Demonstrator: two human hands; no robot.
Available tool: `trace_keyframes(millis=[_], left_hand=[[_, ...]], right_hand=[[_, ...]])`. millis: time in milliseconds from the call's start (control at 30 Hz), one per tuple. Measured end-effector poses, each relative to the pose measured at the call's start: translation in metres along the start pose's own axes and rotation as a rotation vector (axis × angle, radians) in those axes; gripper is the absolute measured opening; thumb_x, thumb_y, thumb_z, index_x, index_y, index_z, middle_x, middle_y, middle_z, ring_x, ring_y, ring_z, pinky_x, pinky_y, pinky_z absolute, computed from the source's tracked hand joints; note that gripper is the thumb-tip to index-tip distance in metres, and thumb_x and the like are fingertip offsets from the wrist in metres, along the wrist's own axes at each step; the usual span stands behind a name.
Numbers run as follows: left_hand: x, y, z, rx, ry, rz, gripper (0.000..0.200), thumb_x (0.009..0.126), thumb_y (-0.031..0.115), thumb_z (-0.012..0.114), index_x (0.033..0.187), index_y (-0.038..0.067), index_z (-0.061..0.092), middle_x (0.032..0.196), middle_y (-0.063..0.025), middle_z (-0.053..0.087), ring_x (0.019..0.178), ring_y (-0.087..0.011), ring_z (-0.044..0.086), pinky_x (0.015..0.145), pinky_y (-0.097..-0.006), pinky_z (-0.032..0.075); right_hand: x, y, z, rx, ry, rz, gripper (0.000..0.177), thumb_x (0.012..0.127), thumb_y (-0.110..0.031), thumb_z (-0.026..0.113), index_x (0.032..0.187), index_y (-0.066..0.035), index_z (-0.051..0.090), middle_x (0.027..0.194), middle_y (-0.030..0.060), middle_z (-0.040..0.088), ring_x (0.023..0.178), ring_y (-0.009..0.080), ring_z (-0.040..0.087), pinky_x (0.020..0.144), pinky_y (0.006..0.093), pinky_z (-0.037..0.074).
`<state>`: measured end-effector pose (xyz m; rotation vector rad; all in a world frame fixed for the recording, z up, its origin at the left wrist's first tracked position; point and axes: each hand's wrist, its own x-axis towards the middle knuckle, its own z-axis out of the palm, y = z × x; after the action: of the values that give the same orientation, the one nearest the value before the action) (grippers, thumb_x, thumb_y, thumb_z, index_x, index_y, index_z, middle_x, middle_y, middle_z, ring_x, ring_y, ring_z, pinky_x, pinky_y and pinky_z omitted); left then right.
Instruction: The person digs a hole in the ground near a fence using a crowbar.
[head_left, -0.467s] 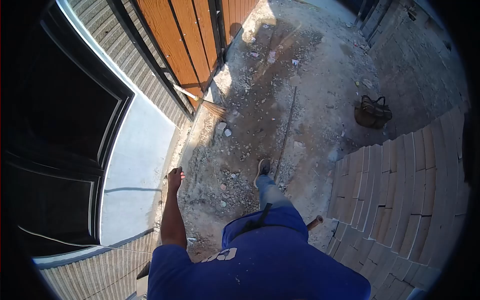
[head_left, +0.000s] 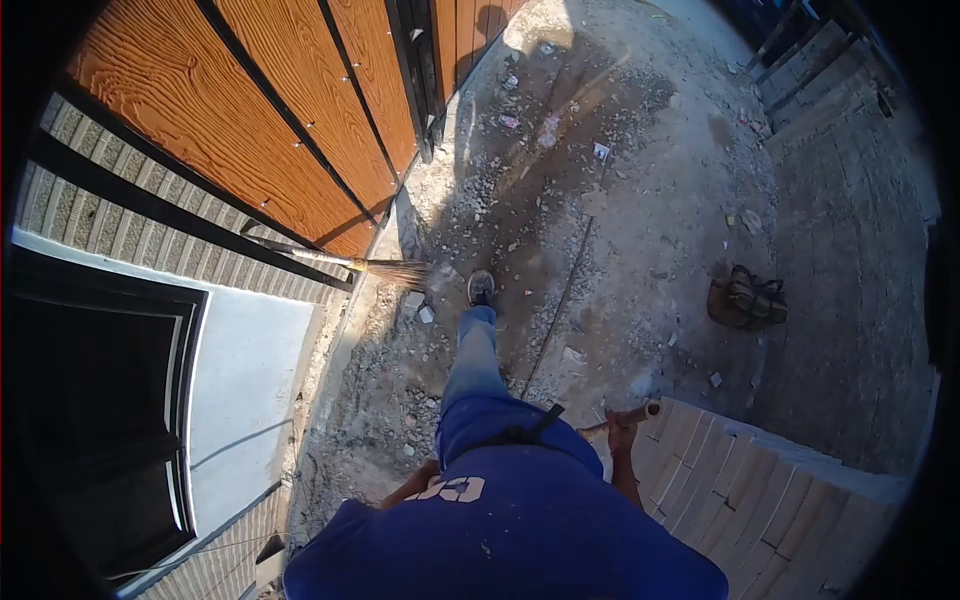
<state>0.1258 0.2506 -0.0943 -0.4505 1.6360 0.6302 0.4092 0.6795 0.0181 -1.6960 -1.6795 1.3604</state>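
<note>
My right hand (head_left: 622, 432) is wrapped round a brown wooden pole (head_left: 648, 410) at my right side. Its round end sticks out past my fingers, and the rest runs behind my body. Close to my waist on the left is my left hand (head_left: 427, 474), mostly covered by my blue shirt (head_left: 500, 530), with its fingers hidden. One leg is stretched forward, the shoe (head_left: 481, 288) on the gravelly ground.
A straw broom (head_left: 395, 271) leans by the wood-grain gate (head_left: 260, 130) at left. Past it stands a dark-framed window (head_left: 100, 400). Stacked tiles (head_left: 740, 480) rise at right, near a dark bag (head_left: 745, 300). Rubble (head_left: 420, 395) and scraps litter the ground.
I have stepped forward, so the broom and gate are nearer. My left hand has swung back to my waist. My right hand has come into view on the pole.
</note>
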Motion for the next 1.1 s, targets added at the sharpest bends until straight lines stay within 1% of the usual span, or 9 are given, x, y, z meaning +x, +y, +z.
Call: trace_keyframes(millis=[167, 233, 267, 300, 467, 567, 767, 967, 1100], left_hand=[[0.054, 0.132, -0.018, 0.164, 0.003, -0.053, 0.051, 0.091, 0.047, 0.067, 0.108, -0.001, 0.072, 0.093, -0.0138, 0.072, 0.071, -0.0265, 0.070, 0.068, -0.0443, 0.056], [0.072, 0.241, -0.068, 0.570, 0.475, 0.513, 0.037, 0.087, 0.034, 0.069, 0.103, 0.001, 0.071, 0.102, -0.0185, 0.073, 0.092, -0.0339, 0.072, 0.081, -0.0409, 0.056], [0.066, 0.309, -0.087, 0.245, 0.551, 0.561, 0.036, 0.088, 0.032, 0.067, 0.107, 0.002, 0.070, 0.105, -0.0200, 0.072, 0.101, -0.0365, 0.069, 0.086, -0.0428, 0.054], [0.051, 0.389, -0.109, 0.152, 0.644, 0.708, 0.039, 0.088, 0.028, 0.072, 0.117, 0.003, 0.068, 0.105, -0.0211, 0.072, 0.101, -0.0291, 0.070, 0.087, -0.0395, 0.055], [-0.126, 0.750, -0.189, -0.013, 1.062, 1.363, 0.050, 0.100, 0.030, 0.061, 0.140, 0.003, 0.049, 0.129, -0.0270, 0.058, 0.112, -0.0377, 0.062, 0.095, -0.0430, 0.050], [-0.225, 0.879, -0.194, -0.151, 1.092, 1.336, 0.060, 0.101, 0.036, 0.059, 0.146, 0.000, 0.041, 0.140, -0.0290, 0.050, 0.130, -0.0409, 0.052, 0.103, -0.0459, 0.046], [-0.199, 0.994, -0.214, -0.019, 1.439, 1.240, 0.091, 0.092, 0.057, 0.065, 0.146, -0.009, 0.033, 0.140, -0.0317, 0.049, 0.133, -0.0421, 0.049, 0.108, -0.0499, 0.044], [-0.186, 1.041, -0.223, -0.160, 1.502, 1.004, 0.092, 0.097, 0.059, 0.054, 0.137, -0.020, 0.029, 0.094, -0.0380, 0.064, 0.087, -0.0463, 0.069, 0.064, -0.0475, 0.055], [-0.143, 1.038, -0.242, -0.082, 1.692, 1.220, 0.087, 0.098, 0.065, 0.045, 0.126, -0.017, 0.035, 0.081, -0.0340, 0.061, 0.075, -0.0453, 0.065, 0.059, -0.0459, 0.052]], right_hand=[[0.164, -0.152, 0.026, 0.011, 0.048, -0.186, 0.024, 0.089, -0.023, 0.078, 0.086, -0.004, 0.064, 0.091, 0.0050, 0.065, 0.089, 0.0138, 0.057, 0.088, 0.0315, 0.047], [0.225, -0.223, 0.048, 0.010, 0.117, -0.275, 0.024, 0.092, -0.025, 0.075, 0.090, -0.004, 0.064, 0.092, 0.0044, 0.065, 0.092, 0.0142, 0.058, 0.092, 0.0306, 0.045], [0.247, -0.270, 0.055, 0.036, 0.091, -0.283, 0.024, 0.093, -0.026, 0.074, 0.091, -0.004, 0.064, 0.094, 0.0052, 0.066, 0.095, 0.0150, 0.059, 0.095, 0.0309, 0.044], [0.266, -0.316, 0.066, 0.070, 0.070, -0.290, 0.025, 0.094, -0.026, 0.072, 0.093, -0.003, 0.064, 0.096, 0.0060, 0.067, 0.097, 0.0157, 0.060, 0.097, 0.0313, 0.044], [0.373, -0.488, 0.121, 0.168, -0.127, -0.470, 0.021, 0.100, -0.024, 0.062, 0.093, -0.004, 0.059, 0.099, 0.0097, 0.067, 0.103, 0.0194, 0.060, 0.104, 0.0383, 0.041], [0.416, -0.589, 0.148, 0.232, -0.264, -0.632, 0.018, 0.100, -0.020, 0.060, 0.092, -0.004, 0.058, 0.093, 0.0090, 0.064, 0.098, 0.0196, 0.059, 0.100, 0.0390, 0.042], [0.519, -0.728, 0.218, 0.693, -0.698, -0.829, 0.026, 0.101, -0.024, 0.058, 0.083, -0.006, 0.049, 0.077, 0.0064, 0.049, 0.076, 0.0184, 0.048, 0.077, 0.0383, 0.043], [0.604, -0.845, 0.292, 0.654, -1.160, -0.826, 0.041, 0.105, -0.044, 0.047, 0.083, -0.009, 0.045, 0.074, 0.0043, 0.044, 0.066, 0.0167, 0.043, 0.069, 0.0368, 0.039], [0.618, -0.938, 0.325, 0.622, -1.496, -0.841, 0.046, 0.106, -0.050, 0.041, 0.089, -0.009, 0.051, 0.076, 0.0030, 0.043, 0.065, 0.0149, 0.040, 0.068, 0.0349, 0.037]])
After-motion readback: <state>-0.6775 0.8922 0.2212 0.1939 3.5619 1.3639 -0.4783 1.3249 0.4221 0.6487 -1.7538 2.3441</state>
